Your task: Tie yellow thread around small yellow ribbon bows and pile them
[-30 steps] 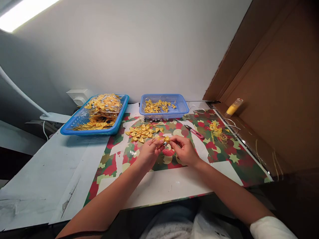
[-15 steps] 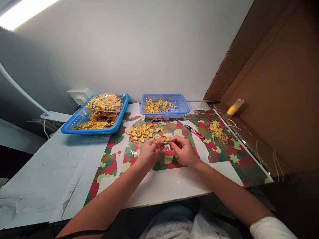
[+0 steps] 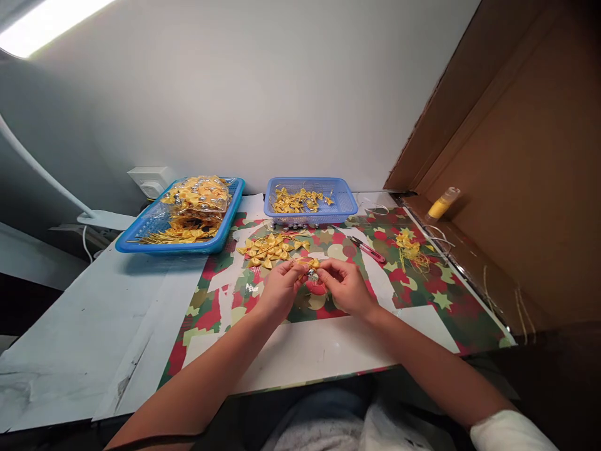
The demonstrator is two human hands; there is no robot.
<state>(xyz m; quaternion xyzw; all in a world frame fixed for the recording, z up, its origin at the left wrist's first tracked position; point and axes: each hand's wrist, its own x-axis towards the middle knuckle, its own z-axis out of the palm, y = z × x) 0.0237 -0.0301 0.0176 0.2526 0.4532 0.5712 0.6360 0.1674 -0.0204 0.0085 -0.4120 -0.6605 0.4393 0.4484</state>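
Note:
Between my hands, above the patterned table cover, is a yellow ribbon bow (image 3: pixel 315 264) with a small silver bell (image 3: pixel 310 272) at its underside. My left hand (image 3: pixel 282 283) pinches the bow from the left, thumb on top. On the other side, the fingertips of my right hand (image 3: pixel 346 285) are closed on the bow's right edge by the bell. A thin tie seems to run there, but my fingers hide most of it. Just beyond my left hand lies a pile of yellow bows (image 3: pixel 265 249). Several loose silver bells (image 3: pixel 293 227) rest in front of the farther basket.
A blue basket (image 3: pixel 220 235) at the left holds bagged bows and loose ones. Another basket (image 3: pixel 351 202) at the back contains more bows. Pink-handled snips (image 3: pixel 370 252) and a heap of yellow scraps (image 3: pixel 409 245) lie to the right, near a cardboard wall (image 3: pixel 516 188).
Both hands stay at nearly the same place, still on the bow. My right fingers have shifted slightly at the bow and bell.

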